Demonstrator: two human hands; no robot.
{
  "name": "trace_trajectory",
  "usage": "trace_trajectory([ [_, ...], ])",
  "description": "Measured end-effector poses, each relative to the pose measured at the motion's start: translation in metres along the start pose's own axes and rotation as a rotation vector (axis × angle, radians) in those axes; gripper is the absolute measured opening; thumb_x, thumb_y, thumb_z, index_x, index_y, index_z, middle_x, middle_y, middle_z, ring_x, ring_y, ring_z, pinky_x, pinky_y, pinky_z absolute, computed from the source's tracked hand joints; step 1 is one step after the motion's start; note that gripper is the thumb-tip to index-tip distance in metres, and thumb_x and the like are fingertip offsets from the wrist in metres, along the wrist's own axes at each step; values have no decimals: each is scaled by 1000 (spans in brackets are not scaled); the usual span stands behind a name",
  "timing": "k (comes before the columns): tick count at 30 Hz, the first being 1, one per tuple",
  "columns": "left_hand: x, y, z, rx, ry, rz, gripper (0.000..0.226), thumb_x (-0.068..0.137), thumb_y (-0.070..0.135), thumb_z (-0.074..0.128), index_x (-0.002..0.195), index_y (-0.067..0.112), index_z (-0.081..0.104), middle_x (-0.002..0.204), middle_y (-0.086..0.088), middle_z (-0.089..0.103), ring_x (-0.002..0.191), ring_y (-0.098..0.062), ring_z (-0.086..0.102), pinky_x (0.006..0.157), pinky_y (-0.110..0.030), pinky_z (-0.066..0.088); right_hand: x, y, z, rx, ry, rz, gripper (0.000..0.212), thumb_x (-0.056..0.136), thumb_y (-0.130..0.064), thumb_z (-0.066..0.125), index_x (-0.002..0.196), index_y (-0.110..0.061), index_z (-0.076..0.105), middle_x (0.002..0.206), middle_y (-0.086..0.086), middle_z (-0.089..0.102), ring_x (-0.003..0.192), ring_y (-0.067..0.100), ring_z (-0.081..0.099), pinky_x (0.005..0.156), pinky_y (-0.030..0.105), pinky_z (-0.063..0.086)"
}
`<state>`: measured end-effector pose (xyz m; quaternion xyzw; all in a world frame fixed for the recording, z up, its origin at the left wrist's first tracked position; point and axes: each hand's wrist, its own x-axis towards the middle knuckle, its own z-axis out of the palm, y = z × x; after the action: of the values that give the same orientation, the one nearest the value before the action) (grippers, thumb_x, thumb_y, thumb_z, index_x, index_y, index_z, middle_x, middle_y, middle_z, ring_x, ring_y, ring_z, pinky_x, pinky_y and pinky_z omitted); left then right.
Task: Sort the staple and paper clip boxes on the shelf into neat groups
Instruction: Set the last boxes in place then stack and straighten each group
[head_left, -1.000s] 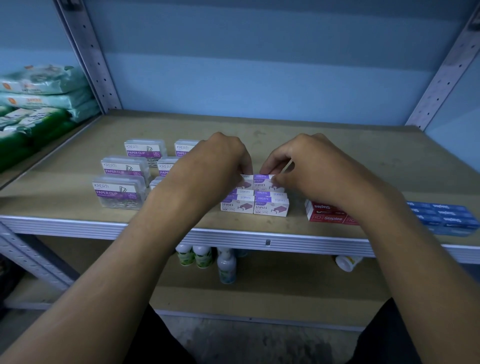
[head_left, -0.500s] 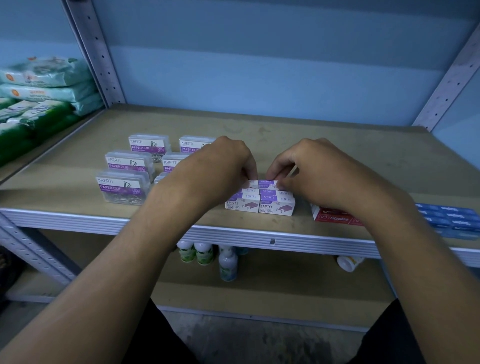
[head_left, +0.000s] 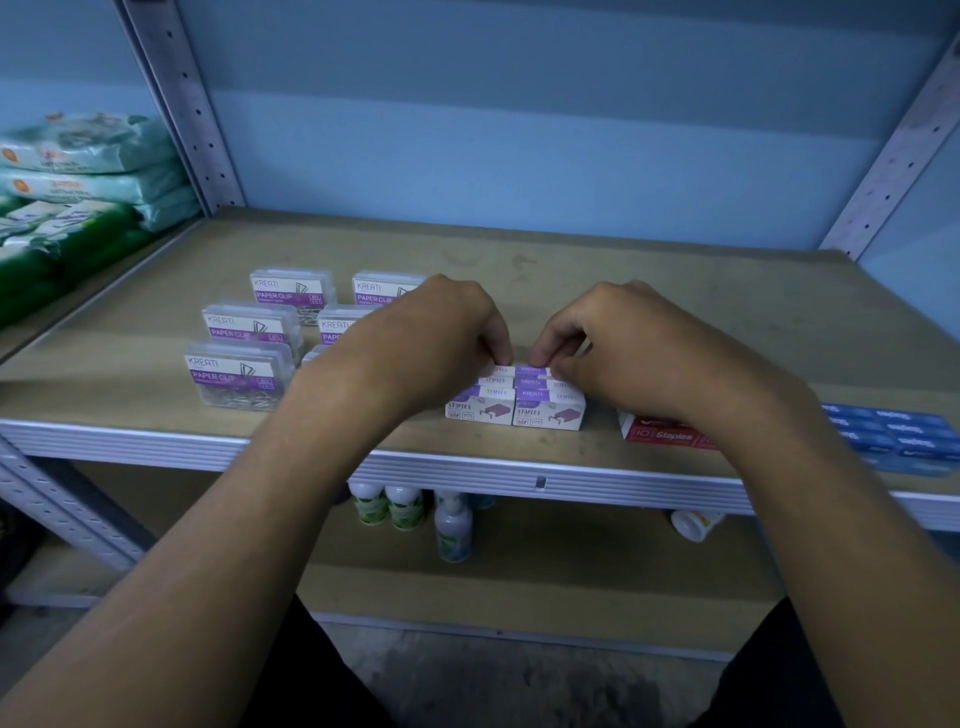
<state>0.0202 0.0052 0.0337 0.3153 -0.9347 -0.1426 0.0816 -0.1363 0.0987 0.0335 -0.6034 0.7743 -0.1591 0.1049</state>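
A person's two forearms are reaching in from the near edge toward a metal-framed shelf (head_left: 156, 364), where small stationery boxes are being put in order. Just behind the shelf's front lip, purple-and-white staple boxes (head_left: 514, 402) are sitting in two tight columns. The left hand (head_left: 431, 338) and the right hand (head_left: 639, 343) are both pinching at the rearmost boxes of that block, fingertips closed on the back row, apparently squaring it up. To the right, near the edge, a red staple box (head_left: 662, 434) is lying flat, partly hidden by the right forearm, and blue staple boxes (head_left: 893, 436) are resting in a low block beyond it. To the left and a little further back, clear paper clip boxes (head_left: 239, 379) are standing in two columns, some covered by the left hand. By the look of it, most sorting is done: each kind is already grouped, with only straightening of the purple block remaining.
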Motion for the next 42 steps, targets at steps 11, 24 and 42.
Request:
trace_trajectory([
  [11, -16, 2, -3, 8, -90, -40, 65, 68, 42, 83, 128, 30, 60, 122, 13, 61, 92, -4, 53, 77, -20, 37, -8, -9, -5, -107, -178, -12, 52, 76, -45, 84, 124, -32, 68, 115, -14, 69, 93, 5, 61, 72, 23, 46],
  [24, -12, 1, 3, 67, -24, -23, 44, 74, 23, 82, 116, 27, 69, 116, 5, 64, 101, -14, 61, 85, -28, 50, -2, -10, 6, -165, -109, 3, 45, 71, -39, 88, 114, -31, 75, 113, -2, 69, 91, 17, 66, 79, 40, 60],
  [42, -20, -5, -6, -13, 149, 40, 42, 77, 33, 78, 117, 33, 66, 115, 13, 65, 107, -8, 60, 90, -34, 53, -6, -18, -11, -21, -43, -43, 47, 81, -43, 80, 124, -27, 69, 107, -13, 71, 95, 4, 66, 92, 30, 55],
])
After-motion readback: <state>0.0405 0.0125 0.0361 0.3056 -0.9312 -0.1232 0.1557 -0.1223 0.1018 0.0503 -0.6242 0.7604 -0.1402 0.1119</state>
